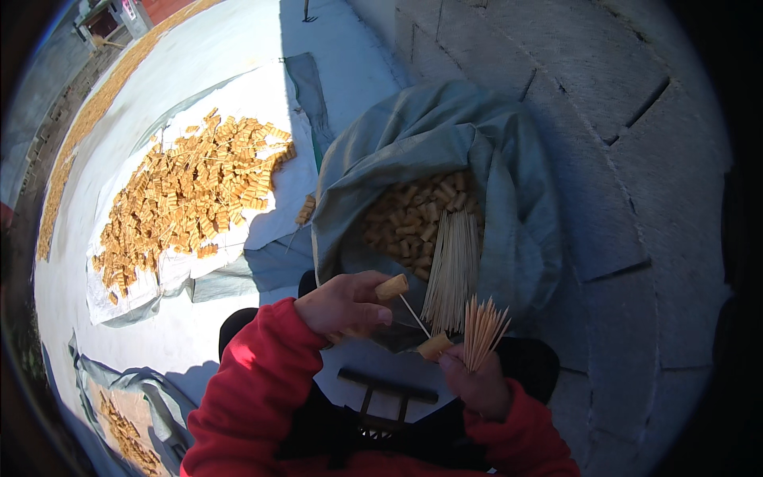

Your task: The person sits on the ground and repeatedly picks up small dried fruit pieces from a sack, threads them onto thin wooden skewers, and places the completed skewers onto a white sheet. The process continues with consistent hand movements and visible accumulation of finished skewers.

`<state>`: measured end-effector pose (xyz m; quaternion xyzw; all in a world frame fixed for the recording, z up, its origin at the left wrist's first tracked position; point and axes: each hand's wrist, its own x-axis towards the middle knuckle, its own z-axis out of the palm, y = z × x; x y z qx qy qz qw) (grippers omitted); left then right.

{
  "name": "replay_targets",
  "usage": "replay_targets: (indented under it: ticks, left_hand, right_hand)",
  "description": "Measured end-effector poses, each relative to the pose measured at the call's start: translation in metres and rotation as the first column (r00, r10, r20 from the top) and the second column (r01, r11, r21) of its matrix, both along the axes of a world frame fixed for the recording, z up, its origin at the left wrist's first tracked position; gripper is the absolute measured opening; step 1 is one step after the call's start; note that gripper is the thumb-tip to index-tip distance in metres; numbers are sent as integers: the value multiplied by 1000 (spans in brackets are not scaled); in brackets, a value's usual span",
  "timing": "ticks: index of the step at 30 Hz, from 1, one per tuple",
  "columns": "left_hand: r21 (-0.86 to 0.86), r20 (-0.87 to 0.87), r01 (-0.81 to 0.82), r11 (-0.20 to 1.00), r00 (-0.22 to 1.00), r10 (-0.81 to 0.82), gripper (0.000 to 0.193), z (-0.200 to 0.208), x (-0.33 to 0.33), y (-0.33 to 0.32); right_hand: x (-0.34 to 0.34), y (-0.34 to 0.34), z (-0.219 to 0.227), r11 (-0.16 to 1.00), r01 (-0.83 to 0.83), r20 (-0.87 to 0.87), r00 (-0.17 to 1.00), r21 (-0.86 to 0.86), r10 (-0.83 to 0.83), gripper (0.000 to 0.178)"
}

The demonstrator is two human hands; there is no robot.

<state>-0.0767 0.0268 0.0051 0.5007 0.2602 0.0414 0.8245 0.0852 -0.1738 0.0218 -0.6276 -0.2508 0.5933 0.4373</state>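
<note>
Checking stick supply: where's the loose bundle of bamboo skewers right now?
Head view, centre-right: the skewer bundle leans in the open grey sack against the tan cylindrical pieces, just above the right hand.

Golden pieces spread on white sheet (262, 95), grey sack (445, 135) w/ more pieces, concrete block wall (604, 103), black stool (385, 393)

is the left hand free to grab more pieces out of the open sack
Probably not yet: the left hand already pinches a tan piece on a skewer, though the open sack sits just ahead, unobstructed.
</note>
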Motion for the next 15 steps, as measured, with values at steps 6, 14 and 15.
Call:
replay_targets:
  ticks: [6, 14, 15]
  left_hand:
    - [-69, -59, -92, 993, 994, 88, 27, -4, 3, 1]
    - [160, -158, 51, 986, 987, -25, 32, -8, 24, -41]
    - [26, -114, -82, 996, 990, 85, 33, -11, 25, -39]
  right_hand:
    - [-6, 1, -1, 992, 98, 78, 992, 80, -104, 16]
    - [-10, 7, -5, 985, 156, 85, 983, 78, -163, 14]
    - [-9, 9, -2, 981, 182, 38, 982, 65, -185, 14]
